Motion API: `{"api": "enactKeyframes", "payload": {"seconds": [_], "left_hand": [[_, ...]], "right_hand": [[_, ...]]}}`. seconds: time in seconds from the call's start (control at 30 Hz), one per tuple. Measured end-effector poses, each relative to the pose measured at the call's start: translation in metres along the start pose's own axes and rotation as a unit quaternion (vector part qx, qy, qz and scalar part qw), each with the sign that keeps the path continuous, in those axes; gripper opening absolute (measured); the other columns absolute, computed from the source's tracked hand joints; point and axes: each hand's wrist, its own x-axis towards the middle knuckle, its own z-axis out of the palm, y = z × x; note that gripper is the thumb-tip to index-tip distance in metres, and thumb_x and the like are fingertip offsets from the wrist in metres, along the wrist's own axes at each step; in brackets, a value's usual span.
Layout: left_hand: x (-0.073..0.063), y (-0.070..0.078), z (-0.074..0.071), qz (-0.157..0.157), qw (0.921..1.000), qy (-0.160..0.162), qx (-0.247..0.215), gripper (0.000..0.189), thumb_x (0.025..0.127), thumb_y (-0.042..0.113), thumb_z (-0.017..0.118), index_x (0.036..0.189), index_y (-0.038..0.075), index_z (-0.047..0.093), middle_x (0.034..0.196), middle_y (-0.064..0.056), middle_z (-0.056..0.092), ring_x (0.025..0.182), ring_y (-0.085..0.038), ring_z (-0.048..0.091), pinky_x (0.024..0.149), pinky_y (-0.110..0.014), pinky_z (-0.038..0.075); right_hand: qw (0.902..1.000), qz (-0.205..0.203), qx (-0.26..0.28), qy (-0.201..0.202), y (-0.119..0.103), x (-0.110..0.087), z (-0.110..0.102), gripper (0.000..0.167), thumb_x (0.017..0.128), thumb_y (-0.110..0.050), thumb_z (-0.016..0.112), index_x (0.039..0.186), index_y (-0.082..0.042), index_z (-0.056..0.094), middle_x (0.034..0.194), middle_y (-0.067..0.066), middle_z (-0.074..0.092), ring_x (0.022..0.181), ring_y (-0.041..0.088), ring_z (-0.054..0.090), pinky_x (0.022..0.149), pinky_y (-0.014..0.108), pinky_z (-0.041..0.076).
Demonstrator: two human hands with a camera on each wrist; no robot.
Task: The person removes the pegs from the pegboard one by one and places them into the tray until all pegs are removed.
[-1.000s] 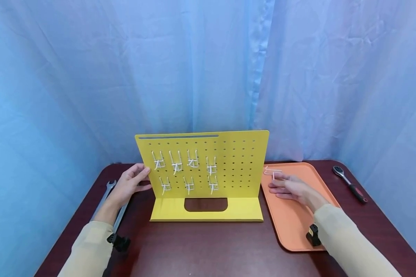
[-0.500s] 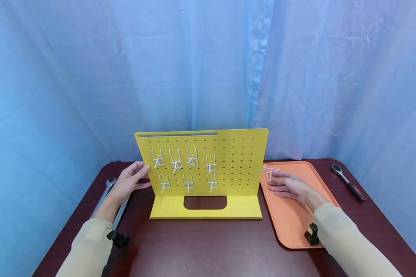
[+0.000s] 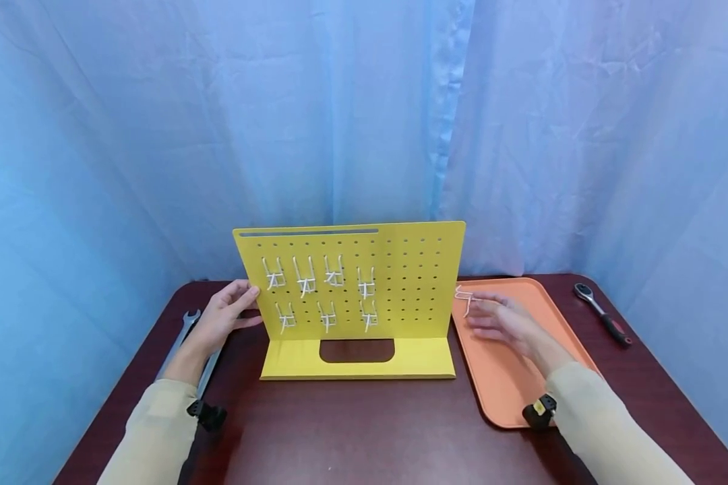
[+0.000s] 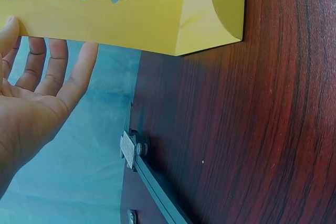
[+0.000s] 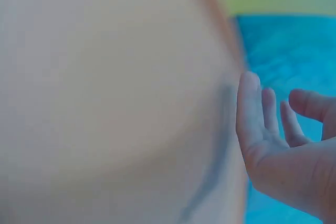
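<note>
At the tray's (image 3: pixel 502 384) far left, we find the right hand (image 3: pixel 502 323) pinching a newly turned, unmounted hook (image 3: pixel 468 308), the left hand (image 3: pixel 220 320) gripping the pegboard (image 3: pixel 347 298).

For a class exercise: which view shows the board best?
Head: nearly the whole front of the board shows, hooks included. Left wrist shows only part, with some hooks; right wrist, just a blurred strip.
</note>
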Motion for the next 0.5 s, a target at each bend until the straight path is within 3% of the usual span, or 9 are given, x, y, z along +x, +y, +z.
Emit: {"api": "enactKeyframes", "payload": {"seconds": [0.17, 0.23, 0.33, 0.5], "left_hand": [[0.0, -0.001, 0.002, -0.007, 0.9999, 0.007, -0.008, 0.051, 0.101, 0.048, 0.059, 0.132, 0.008, 0.055, 0.124, -0.019, 0.058, 0.113, -0.032, 0.062, 0.087, -0.038, 0.059], [-0.001, -0.001, 0.002, -0.008, 0.9999, 0.008, -0.008, 0.051, 0.101, 0.048, 0.059, 0.132, 0.008, 0.055, 0.124, -0.019, 0.058, 0.115, -0.036, 0.061, 0.087, -0.038, 0.059], [-0.002, 0.0, 0.002, -0.009, 0.9999, 0.01, -0.007, 0.05, 0.102, 0.047, 0.059, 0.132, 0.008, 0.055, 0.124, -0.019, 0.058, 0.115, -0.038, 0.06, 0.086, -0.039, 0.059], [0.0, 0.0, 0.002, -0.006, 0.9999, 0.006, -0.007, 0.049, 0.102, 0.047, 0.059, 0.131, 0.008, 0.055, 0.123, -0.018, 0.059, 0.114, -0.034, 0.062, 0.087, -0.04, 0.059]], "right_hand": [[0.996, -0.085, -0.004, 0.028, -0.025, -0.022, 0.022, 0.048, 0.106, -0.028, 0.057, 0.145, -0.003, 0.041, 0.115, 0.0, 0.07, 0.105, 0.023, 0.069, 0.086, 0.037, 0.059], [0.9934, -0.111, -0.005, 0.028, -0.033, -0.031, 0.032, 0.046, 0.105, -0.028, 0.059, 0.141, -0.003, 0.043, 0.113, -0.005, 0.07, 0.104, 0.022, 0.069, 0.083, 0.034, 0.06], [0.99, -0.137, -0.019, 0.029, -0.044, -0.042, 0.048, 0.047, 0.104, -0.029, 0.061, 0.139, -0.001, 0.046, 0.117, 0.0, 0.069, 0.103, 0.021, 0.07, 0.081, 0.034, 0.06], [0.9857, -0.161, -0.05, -0.003, -0.059, -0.054, 0.07, 0.05, 0.104, -0.029, 0.061, 0.139, 0.004, 0.048, 0.13, 0.023, 0.06, 0.108, 0.028, 0.069, 0.085, 0.039, 0.06]]}}
